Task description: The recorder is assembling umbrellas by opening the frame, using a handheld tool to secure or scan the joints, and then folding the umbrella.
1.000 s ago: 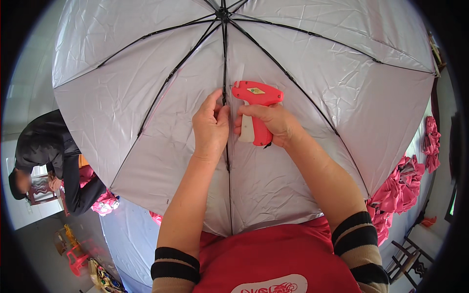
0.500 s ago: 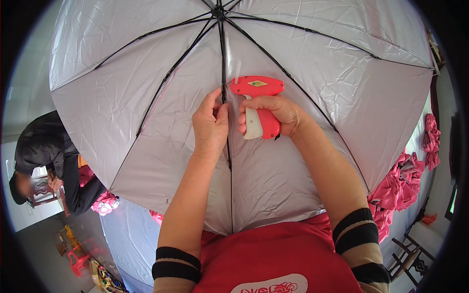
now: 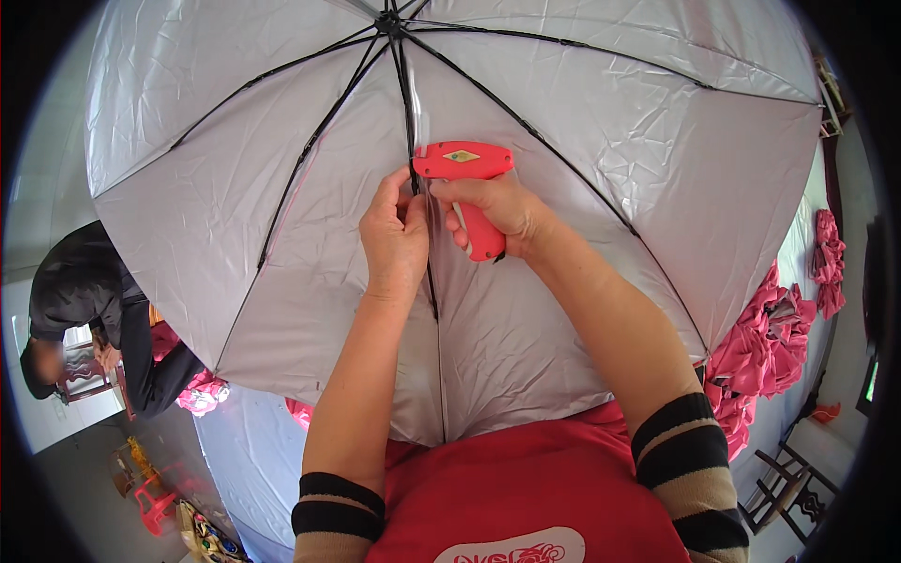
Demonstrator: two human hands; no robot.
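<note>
An open umbrella with a silver-grey canopy (image 3: 526, 310) spreads before me, its inner side and black ribs showing. My left hand (image 3: 396, 235) is closed in a pinch on the middle black rib (image 3: 432, 281), thumb and fingertips around it. My right hand (image 3: 497, 208) wraps the grip of a red pistol-shaped hand tool (image 3: 465, 159) with a pale trigger lever. That lever is squeezed mostly into the handle. The tool's nose meets the middle rib just above my left fingertips; its exact tip is too small to make out.
The ribs join at a black hub (image 3: 388, 23) at the top. Bundled pink umbrellas (image 3: 760, 352) lie at the right. A light blue table surface (image 3: 230, 450) shows at lower left. Beyond it sit a person in dark clothes (image 3: 89, 291) and a red plastic stool (image 3: 153, 507).
My right hand has moved the tool left, bringing its nose against the rib, and squeezed the pale lever in. The umbrella has shifted slightly left; my left hand keeps its pinch.
</note>
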